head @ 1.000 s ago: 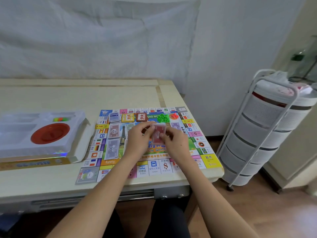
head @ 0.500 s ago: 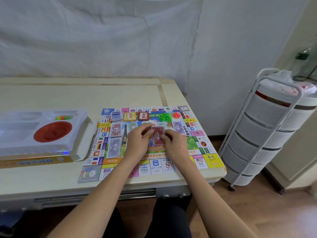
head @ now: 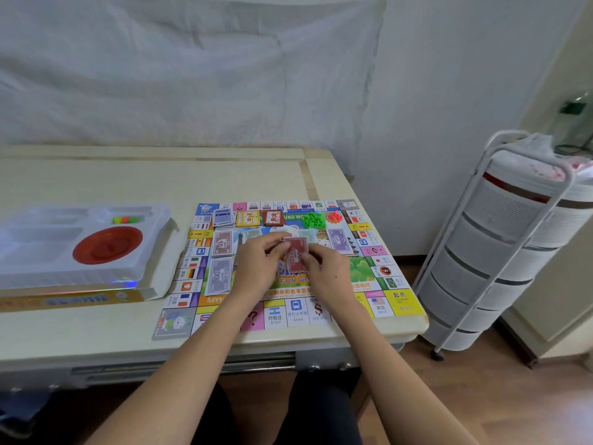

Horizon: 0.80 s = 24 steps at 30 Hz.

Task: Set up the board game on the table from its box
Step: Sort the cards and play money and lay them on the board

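Board game pieces lie spread over the board (head: 378, 277), which sits flat on the near right part of the table (head: 160, 181). Above the middle of the board both hands meet around a small stack of red play money (head: 296, 256). The left hand (head: 256, 271) has its fingers curled in, with thumb and fingertips pinching the stack's left edge; the right hand (head: 327, 273) pinches the right edge the same way, thumb on top. The stack stands roughly upright between them, its printed face toward the camera — whether it touches the board underneath cannot be told.

On the board, two piles of purple-grey notes (head: 221, 255) lie along the left side, and another purple pile (head: 338, 240) lies just right of the hands. Along the far edge sit a blue-white card deck (head: 223, 217), a yellow deck (head: 247, 219) and a brown deck (head: 273, 217), then a heap of green houses (head: 313, 220) and beside it a smaller heap of red pieces (head: 333, 216).

To the left, well apart from the hands, the game box (head: 80, 297) lies open with a white plastic tray (head: 150, 252) in it. One round compartment holds a red dish (head: 107, 245); a narrow slot at the far side holds a few bright coloured pieces (head: 126, 219) — too small to tell what they are. The other compartments look bare.

A white tiered cart (head: 513, 245) stands on the floor right of the table
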Each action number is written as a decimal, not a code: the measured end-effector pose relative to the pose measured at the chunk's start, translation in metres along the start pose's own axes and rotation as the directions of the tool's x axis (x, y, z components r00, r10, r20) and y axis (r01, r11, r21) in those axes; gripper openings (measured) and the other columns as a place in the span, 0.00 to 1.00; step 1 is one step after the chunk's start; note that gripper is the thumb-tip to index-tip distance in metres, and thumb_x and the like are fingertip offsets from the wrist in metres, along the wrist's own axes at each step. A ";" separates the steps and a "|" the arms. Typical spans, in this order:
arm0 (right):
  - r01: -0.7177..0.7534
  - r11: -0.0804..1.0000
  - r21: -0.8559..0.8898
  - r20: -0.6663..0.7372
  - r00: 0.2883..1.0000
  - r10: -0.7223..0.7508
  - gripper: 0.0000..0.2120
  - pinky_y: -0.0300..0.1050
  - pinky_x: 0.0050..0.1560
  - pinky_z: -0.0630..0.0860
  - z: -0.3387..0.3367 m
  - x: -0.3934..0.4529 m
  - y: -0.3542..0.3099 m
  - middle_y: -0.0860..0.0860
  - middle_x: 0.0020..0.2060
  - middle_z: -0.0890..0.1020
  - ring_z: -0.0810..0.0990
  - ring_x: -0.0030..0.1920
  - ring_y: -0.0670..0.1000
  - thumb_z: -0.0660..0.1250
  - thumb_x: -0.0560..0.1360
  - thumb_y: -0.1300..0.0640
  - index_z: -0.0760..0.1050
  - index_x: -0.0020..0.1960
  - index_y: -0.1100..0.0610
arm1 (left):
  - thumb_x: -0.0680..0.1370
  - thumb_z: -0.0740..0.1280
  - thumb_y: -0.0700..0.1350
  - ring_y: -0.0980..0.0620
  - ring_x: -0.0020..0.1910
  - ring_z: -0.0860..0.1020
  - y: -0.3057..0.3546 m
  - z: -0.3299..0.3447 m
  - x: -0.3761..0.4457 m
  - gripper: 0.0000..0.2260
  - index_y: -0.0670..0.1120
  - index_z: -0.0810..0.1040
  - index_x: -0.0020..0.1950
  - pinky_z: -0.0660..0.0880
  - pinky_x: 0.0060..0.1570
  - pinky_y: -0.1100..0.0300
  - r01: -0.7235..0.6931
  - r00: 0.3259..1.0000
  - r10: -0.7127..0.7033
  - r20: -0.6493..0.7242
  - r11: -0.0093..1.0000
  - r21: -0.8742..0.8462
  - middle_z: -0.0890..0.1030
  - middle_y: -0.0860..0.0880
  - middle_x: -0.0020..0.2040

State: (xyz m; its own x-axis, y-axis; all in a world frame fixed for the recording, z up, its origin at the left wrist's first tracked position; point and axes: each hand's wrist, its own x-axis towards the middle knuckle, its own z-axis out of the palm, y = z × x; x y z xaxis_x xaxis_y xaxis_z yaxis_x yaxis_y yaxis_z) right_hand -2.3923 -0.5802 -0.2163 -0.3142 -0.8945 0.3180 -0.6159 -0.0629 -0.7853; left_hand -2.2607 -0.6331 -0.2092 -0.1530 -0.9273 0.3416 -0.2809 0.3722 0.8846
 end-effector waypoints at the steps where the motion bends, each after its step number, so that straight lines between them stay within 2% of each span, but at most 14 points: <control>1: 0.003 1.000 -0.002 0.005 1.000 -0.003 0.09 0.44 0.40 0.74 0.000 -0.001 0.000 0.53 0.37 0.84 0.80 0.39 0.53 0.63 0.80 0.60 0.81 0.47 0.59 | 0.78 0.69 0.40 0.55 0.49 0.83 0.000 0.000 0.000 0.10 0.44 0.83 0.58 0.79 0.53 0.60 0.010 1.000 -0.010 -0.001 1.000 -0.004 0.85 0.49 0.51; 5: 0.026 1.000 0.006 -0.021 0.999 -0.026 0.09 0.49 0.42 0.75 -0.002 0.001 -0.002 0.54 0.38 0.84 0.80 0.41 0.55 0.64 0.79 0.60 0.82 0.47 0.60 | 0.77 0.70 0.40 0.60 0.45 0.82 0.005 -0.003 0.002 0.06 0.45 0.84 0.53 0.78 0.47 0.66 0.026 1.000 -0.026 -0.010 1.000 -0.004 0.85 0.50 0.47; 8: -0.006 0.997 0.075 -0.011 1.000 0.007 0.09 0.48 0.43 0.78 -0.005 0.007 -0.008 0.51 0.39 0.85 0.82 0.41 0.52 0.64 0.79 0.56 0.83 0.49 0.56 | 0.77 0.71 0.42 0.59 0.45 0.82 0.011 -0.008 0.012 0.07 0.45 0.83 0.54 0.76 0.44 0.67 0.061 0.998 -0.061 -0.017 0.998 0.005 0.85 0.50 0.46; 11: -0.138 0.976 0.169 0.025 0.990 0.135 0.07 0.45 0.41 0.78 -0.007 0.012 -0.012 0.51 0.37 0.85 0.82 0.38 0.48 0.69 0.77 0.54 0.82 0.51 0.55 | 0.76 0.72 0.42 0.55 0.45 0.82 0.013 -0.016 0.023 0.07 0.45 0.83 0.54 0.74 0.41 0.68 0.128 0.991 -0.129 0.019 0.990 0.053 0.84 0.49 0.47; 14: -0.242 0.939 0.244 0.032 0.970 0.241 0.06 0.44 0.42 0.79 -0.006 0.013 -0.014 0.51 0.35 0.84 0.82 0.37 0.50 0.73 0.74 0.54 0.82 0.47 0.56 | 0.76 0.73 0.41 0.55 0.42 0.82 0.010 -0.020 0.025 0.06 0.45 0.83 0.52 0.74 0.40 0.67 0.164 0.985 -0.170 0.042 0.979 0.117 0.83 0.49 0.45; 17: -0.299 0.933 0.201 0.057 0.954 0.294 0.06 0.44 0.41 0.79 -0.002 0.014 -0.011 0.51 0.34 0.84 0.80 0.36 0.48 0.74 0.72 0.54 0.83 0.44 0.57 | 0.75 0.73 0.41 0.57 0.40 0.81 0.003 -0.019 0.023 0.06 0.43 0.83 0.52 0.73 0.38 0.68 0.162 0.981 -0.179 0.079 0.970 0.183 0.84 0.49 0.44; 19: -0.333 0.932 0.144 0.075 0.942 0.326 0.05 0.46 0.43 0.81 0.002 0.017 -0.008 0.51 0.35 0.85 0.82 0.37 0.49 0.74 0.72 0.55 0.84 0.43 0.57 | 0.76 0.72 0.40 0.56 0.41 0.82 -0.001 -0.017 0.022 0.06 0.43 0.83 0.52 0.76 0.40 0.67 0.141 0.983 -0.165 0.085 0.961 0.239 0.84 0.48 0.46; 22: -0.347 0.937 0.051 0.087 0.936 0.341 0.04 0.49 0.43 0.82 0.008 0.018 -0.007 0.52 0.35 0.85 0.84 0.40 0.52 0.75 0.71 0.56 0.84 0.40 0.56 | 0.77 0.69 0.40 0.58 0.43 0.78 -0.002 -0.019 0.021 0.08 0.45 0.82 0.55 0.71 0.38 0.73 0.099 0.995 -0.092 -0.040 0.961 0.259 0.83 0.50 0.49; 24: -0.337 0.941 -0.027 0.081 0.937 0.338 0.05 0.44 0.39 0.79 0.009 0.019 -0.010 0.54 0.36 0.85 0.83 0.40 0.52 0.74 0.71 0.57 0.84 0.39 0.58 | 0.78 0.67 0.39 0.60 0.43 0.77 0.000 -0.023 0.022 0.09 0.46 0.81 0.56 0.67 0.37 0.75 0.088 0.990 -0.058 -0.132 0.968 0.237 0.81 0.52 0.50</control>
State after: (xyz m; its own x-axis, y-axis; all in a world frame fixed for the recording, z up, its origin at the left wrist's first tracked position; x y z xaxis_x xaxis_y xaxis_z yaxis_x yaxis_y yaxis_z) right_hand -2.3854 -0.6006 -0.2078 -0.4443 -0.8958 -0.0109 -0.4932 0.2547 -0.8318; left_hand -2.2424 -0.6541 -0.1943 -0.0101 -0.9444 0.3287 -0.5094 0.2877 0.8110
